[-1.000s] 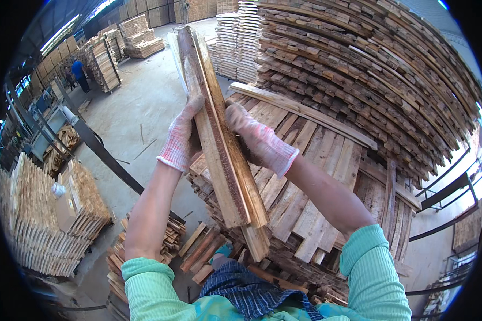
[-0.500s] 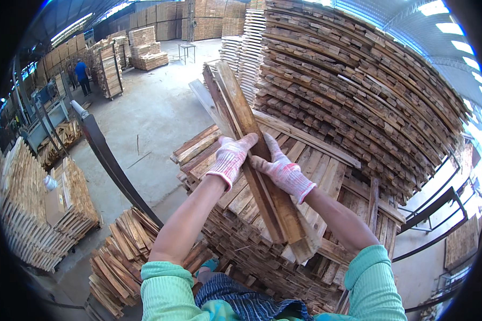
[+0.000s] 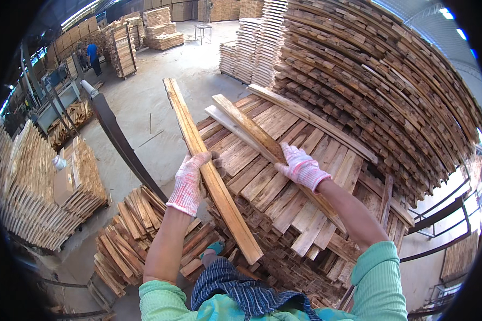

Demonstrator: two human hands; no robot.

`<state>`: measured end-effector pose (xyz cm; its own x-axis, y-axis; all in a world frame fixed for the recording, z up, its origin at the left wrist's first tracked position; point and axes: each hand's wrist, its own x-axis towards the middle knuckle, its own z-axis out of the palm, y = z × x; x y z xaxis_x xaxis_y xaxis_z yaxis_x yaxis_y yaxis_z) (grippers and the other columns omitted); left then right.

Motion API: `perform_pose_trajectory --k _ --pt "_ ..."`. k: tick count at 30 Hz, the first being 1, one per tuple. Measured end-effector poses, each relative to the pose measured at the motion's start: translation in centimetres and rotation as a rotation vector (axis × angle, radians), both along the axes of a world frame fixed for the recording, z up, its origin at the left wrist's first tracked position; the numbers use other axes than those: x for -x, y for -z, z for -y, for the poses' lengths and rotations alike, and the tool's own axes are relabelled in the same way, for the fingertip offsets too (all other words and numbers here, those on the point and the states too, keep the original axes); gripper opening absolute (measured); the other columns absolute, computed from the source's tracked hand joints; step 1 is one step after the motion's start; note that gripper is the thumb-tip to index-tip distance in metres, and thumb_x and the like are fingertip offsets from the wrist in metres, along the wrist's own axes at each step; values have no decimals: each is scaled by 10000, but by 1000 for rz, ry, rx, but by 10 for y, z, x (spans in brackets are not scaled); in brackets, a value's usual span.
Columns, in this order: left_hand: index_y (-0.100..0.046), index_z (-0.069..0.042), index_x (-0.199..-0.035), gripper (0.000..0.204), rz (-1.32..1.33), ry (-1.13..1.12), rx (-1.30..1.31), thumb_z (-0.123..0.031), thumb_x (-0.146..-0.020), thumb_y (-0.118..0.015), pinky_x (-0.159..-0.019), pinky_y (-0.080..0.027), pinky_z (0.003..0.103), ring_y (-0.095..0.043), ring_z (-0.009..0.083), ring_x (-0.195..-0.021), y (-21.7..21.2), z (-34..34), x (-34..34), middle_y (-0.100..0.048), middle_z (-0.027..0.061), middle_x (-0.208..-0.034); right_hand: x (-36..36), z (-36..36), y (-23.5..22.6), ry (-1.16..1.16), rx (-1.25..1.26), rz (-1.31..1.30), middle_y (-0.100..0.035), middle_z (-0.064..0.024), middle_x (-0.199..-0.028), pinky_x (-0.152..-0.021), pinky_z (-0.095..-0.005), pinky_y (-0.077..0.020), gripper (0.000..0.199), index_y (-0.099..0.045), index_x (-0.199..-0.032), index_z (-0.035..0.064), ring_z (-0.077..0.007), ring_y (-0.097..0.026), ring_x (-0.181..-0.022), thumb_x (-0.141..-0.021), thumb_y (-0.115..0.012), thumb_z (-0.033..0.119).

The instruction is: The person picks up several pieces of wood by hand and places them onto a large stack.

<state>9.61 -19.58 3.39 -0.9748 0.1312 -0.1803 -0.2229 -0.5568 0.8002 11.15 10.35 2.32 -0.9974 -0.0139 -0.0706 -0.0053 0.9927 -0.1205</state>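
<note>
Over the stack, we've split the bundle held a moment ago — our left hand grips one plank pointing to 11 o'clock, our right hand clamps another board lying on the pile.

A bare grey concrete floor was flanked by tall stacks of pale sawn timber boards. Strip lights were mounted overhead, apparently beneath a metal roof.
</note>
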Motion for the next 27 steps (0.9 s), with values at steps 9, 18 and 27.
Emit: perform_pose_trajectory --k 9,18,27 --pt "-538 -70 -1230 602 69 125 -120 -525 -885 -731 -753 -602 400 -663 201 -830 13 7 -20 -643 78 -952 -37 57 -72 -178 693 -11 -549 -267 -1328 -1076 -431 -431 641 -416 -1453 -3 -412 -530 -1254 -947 -586 353" --pt "-578 -96 -1044 543 17 67 -154 -556 -834 -775 -737 -615 389 -670 198 -823 28 4 -54 -650 53 -906 -28 86 -73 -392 115 59 -595 -216 -1210 -1006 -448 -481 577 -554 -1333 24 -372 -571 -1164 -990 -552 488" --pt "-611 -102 -972 479 270 -76 -129 -516 -823 -800 -697 -598 429 -661 244 -757 98 46 -73 -643 63 -825 2 1 13 28 9 -34 -492 -223 -1454 -1122 -440 -401 826 -300 -1544 31 -401 -483 -1318 -910 -658 421"
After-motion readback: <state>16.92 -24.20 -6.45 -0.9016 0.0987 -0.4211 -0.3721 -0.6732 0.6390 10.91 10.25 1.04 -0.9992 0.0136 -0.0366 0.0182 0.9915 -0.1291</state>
